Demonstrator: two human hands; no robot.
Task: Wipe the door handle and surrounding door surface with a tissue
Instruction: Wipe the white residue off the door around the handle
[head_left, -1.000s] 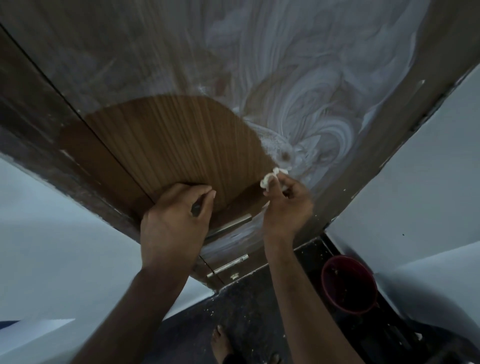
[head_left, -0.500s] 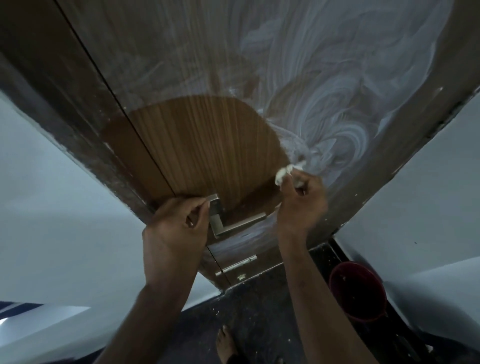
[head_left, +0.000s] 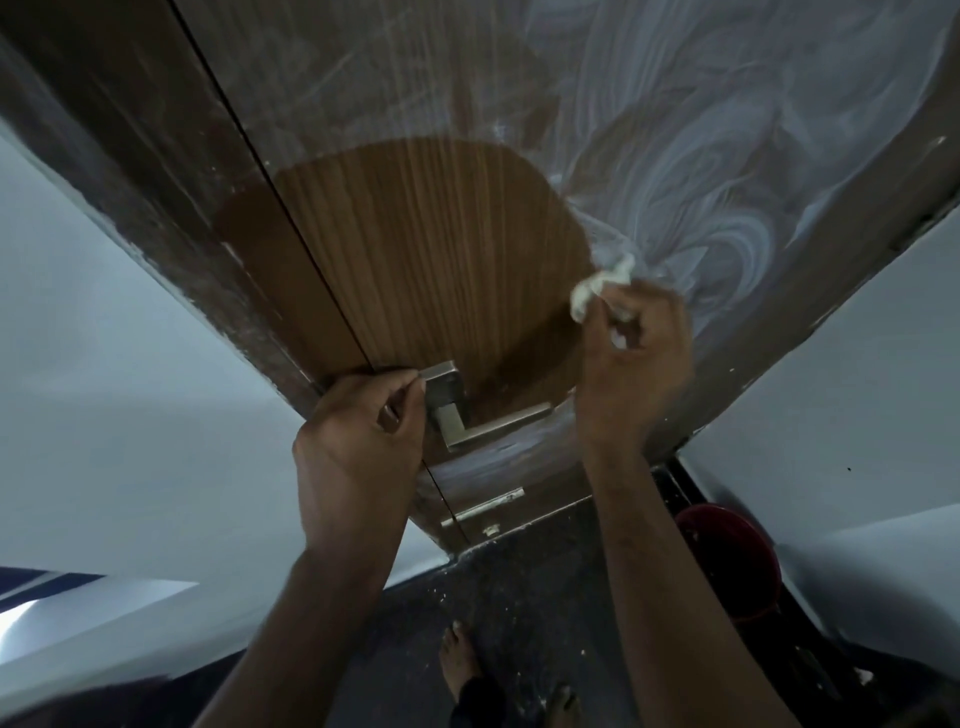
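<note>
Head view: a wooden door (head_left: 415, 249) fills the upper part of the picture, its grain running from 12 o'clock down toward 6. A fan-shaped patch of bare brown wood sits above the handle; around it, from 12 to 3 o'clock, the surface is covered in whitish swirled smears.

The metal lever handle (head_left: 483, 421) sits just below the picture's centre. Its square base plate is at the door's edge, and its long axis runs from there toward 3 o'clock, tilted slightly upward, with the free end pointing at the right wrist.

The left hand (head_left: 358, 441) is curled closed at 9 o'clock of the handle, fingertips touching the base plate and the door's edge; whether it holds anything I cannot tell.

The right hand (head_left: 634, 358) is closed around a crumpled white tissue (head_left: 597, 291), which sticks out above the fingers and presses on the door at the border between the clean patch and the smears, at 2 o'clock from the handle.

Below the handle a small metal latch plate (head_left: 483, 504) lies on the door. A dark speckled floor (head_left: 519, 597) shows at 6 o'clock with a bare foot (head_left: 460, 660), and a red bucket (head_left: 727, 566) stands at 4 o'clock beside the pale wall (head_left: 831, 415).
</note>
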